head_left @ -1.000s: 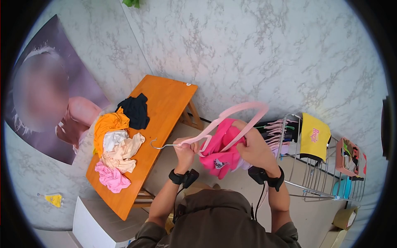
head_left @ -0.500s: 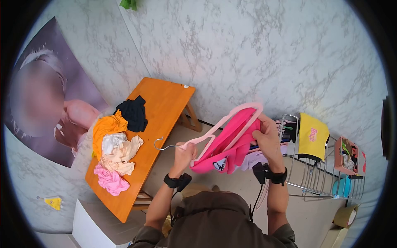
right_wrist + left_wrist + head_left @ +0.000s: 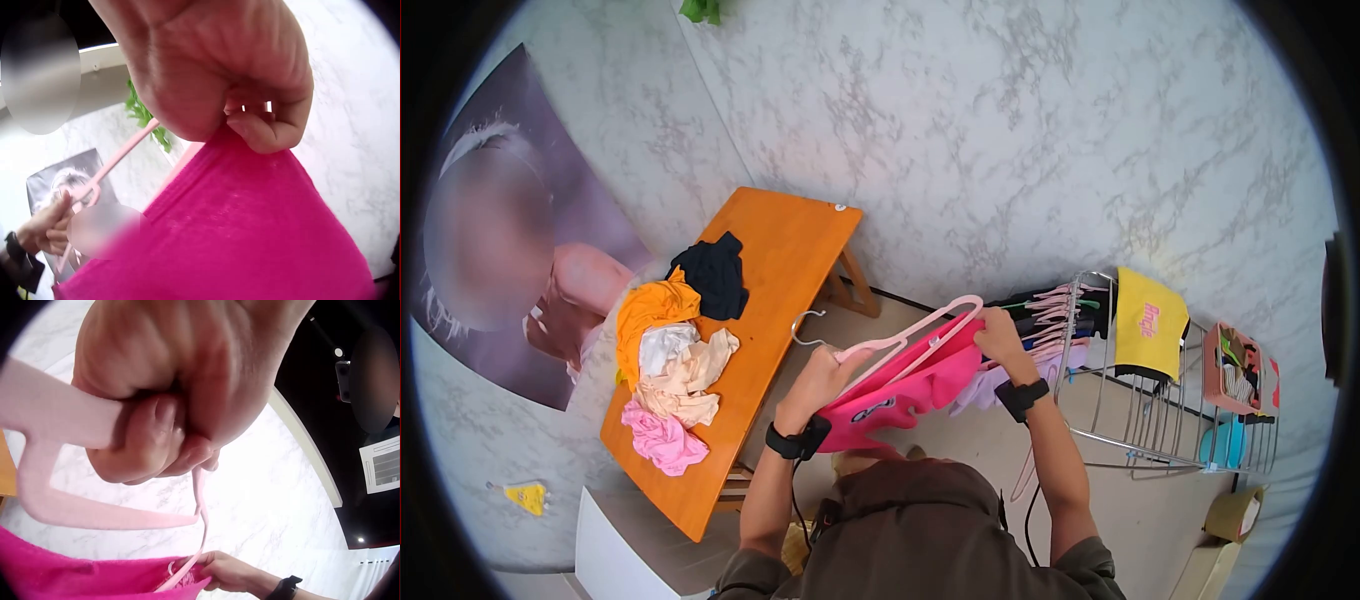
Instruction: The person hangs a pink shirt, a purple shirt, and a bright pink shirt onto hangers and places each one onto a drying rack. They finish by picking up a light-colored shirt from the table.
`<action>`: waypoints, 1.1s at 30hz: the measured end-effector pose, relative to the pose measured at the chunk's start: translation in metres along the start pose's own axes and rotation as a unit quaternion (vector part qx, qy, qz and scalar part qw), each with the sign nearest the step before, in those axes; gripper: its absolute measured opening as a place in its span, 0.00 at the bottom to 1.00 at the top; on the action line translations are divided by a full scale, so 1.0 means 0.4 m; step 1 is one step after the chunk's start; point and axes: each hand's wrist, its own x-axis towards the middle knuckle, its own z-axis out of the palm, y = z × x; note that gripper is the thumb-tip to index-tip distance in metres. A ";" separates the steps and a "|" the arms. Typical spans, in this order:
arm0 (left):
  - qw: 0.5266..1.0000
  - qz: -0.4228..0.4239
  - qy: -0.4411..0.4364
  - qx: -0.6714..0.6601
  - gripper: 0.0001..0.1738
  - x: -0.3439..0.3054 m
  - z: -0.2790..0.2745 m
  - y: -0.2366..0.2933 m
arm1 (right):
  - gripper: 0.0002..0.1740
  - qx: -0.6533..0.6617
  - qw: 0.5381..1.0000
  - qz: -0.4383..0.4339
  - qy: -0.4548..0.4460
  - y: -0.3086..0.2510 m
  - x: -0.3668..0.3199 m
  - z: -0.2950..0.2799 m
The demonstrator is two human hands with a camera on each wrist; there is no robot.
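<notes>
The shirt point(image 3: 915, 390) hangs between the two hands, to the right of the desk point(image 3: 785, 235) in the head view and apart from it. The left hand point(image 3: 812, 385), nearer the desk, is curled tightly round the neck of the pink hanger point(image 3: 59, 409). The metal hook point(image 3: 796, 328) sticks out past that fist, on the desk side. From there the hanger slants away from the desk, above the shirt, toward the right hand point(image 3: 1003, 340).

The right hand, farther from the desk, pinches the shirt's edge between thumb and curled fingers, and the cloth spreads down from that pinch. The hanger's far end lies just beside this hand; whether it sits inside the shirt there or only behind the cloth, I cannot tell.

On the desk is a row of crumpled clothes: a black one point(image 3: 715, 280) toward the far end, then orange point(image 3: 655, 312), white point(image 3: 664, 345) and cream point(image 3: 688, 385), with a light pink one point(image 3: 662, 442) toward the near end. Well to the right of the desk stands a metal rack point(image 3: 1090, 440), with a yellow cloth point(image 3: 1145, 330) over it and a pink box point(image 3: 1230, 380) farther from the desk.
</notes>
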 end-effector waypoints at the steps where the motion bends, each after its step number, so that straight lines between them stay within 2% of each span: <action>1: 0.999 -0.030 -0.031 0.016 0.20 -0.003 -0.002 0.016 | 0.19 0.002 0.999 0.028 -0.020 0.012 -0.005 0.015; 3: 0.996 -0.062 -0.062 0.033 0.20 -0.002 0.007 -0.006 | 0.19 0.015 0.996 0.062 -0.055 0.045 -0.010 0.042; 5: 0.998 -0.011 -0.053 0.017 0.21 -0.002 0.038 -0.101 | 0.18 0.030 0.991 0.098 -0.089 0.056 -0.028 0.052; 7: 0.997 -0.033 -0.070 0.025 0.20 -0.012 0.045 -0.124 | 0.19 0.110 0.972 0.163 -0.125 0.064 -0.046 0.055; 9: 0.994 -0.054 -0.084 0.035 0.20 -0.013 0.041 -0.120 | 0.19 0.093 0.978 0.136 -0.126 0.092 -0.056 0.066; 11: 0.972 -0.186 -0.129 -0.058 0.19 -0.009 0.029 -0.072 | 0.19 0.078 0.983 0.111 -0.127 0.109 -0.066 0.074; 13: 0.971 -0.184 -0.140 -0.067 0.19 -0.006 0.031 -0.088 | 0.19 0.106 0.972 0.147 -0.152 0.110 -0.063 0.067; 15: 0.969 -0.182 -0.148 -0.074 0.19 -0.005 0.032 -0.084 | 0.22 0.125 0.968 0.145 -0.161 0.103 -0.058 0.060; 17: 0.962 -0.187 -0.193 0.042 0.25 -0.007 0.028 -0.059 | 0.24 0.146 0.964 0.142 -0.169 0.087 -0.053 0.054; 18: 0.962 -0.188 -0.195 0.042 0.25 -0.011 0.024 -0.057 | 0.24 0.147 0.972 0.113 -0.145 0.071 -0.054 0.047; 20: 0.965 -0.116 -0.199 0.124 0.22 -0.012 0.017 -0.052 | 0.24 0.148 0.978 0.089 -0.116 0.051 -0.047 0.016; 21: 0.976 -0.131 -0.170 0.036 0.22 -0.021 0.012 -0.014 | 0.25 0.153 0.975 0.068 -0.144 0.044 -0.046 -0.003; 24: 0.973 -0.117 -0.199 0.026 0.24 -0.006 0.022 -0.044 | 0.24 0.130 0.974 0.042 -0.181 0.016 -0.035 -0.007; 25: 0.962 -0.127 -0.218 0.101 0.27 0.003 0.024 -0.046 | 0.24 0.095 0.982 0.011 -0.162 0.018 -0.036 0.014; 26: 0.963 -0.127 -0.217 0.101 0.27 0.007 0.035 -0.055 | 0.23 0.060 0.988 -0.021 -0.143 0.019 -0.037 0.032; 28: 0.967 -0.074 -0.197 0.145 0.30 0.013 0.066 -0.075 | 0.22 0.037 0.986 -0.015 -0.159 -0.027 -0.042 0.036; 29: 0.967 -0.075 -0.196 0.146 0.30 0.015 0.078 -0.079 | 0.20 0.013 0.984 -0.008 -0.176 -0.051 -0.043 0.040; 31: 0.978 0.004 -0.141 0.152 0.33 0.016 0.101 -0.073 | 0.21 0.026 0.981 -0.028 -0.189 -0.073 -0.051 0.062; 33: 0.982 0.013 -0.123 0.142 0.33 0.023 0.108 -0.054 | 0.21 0.038 0.977 -0.048 -0.203 -0.103 -0.057 0.077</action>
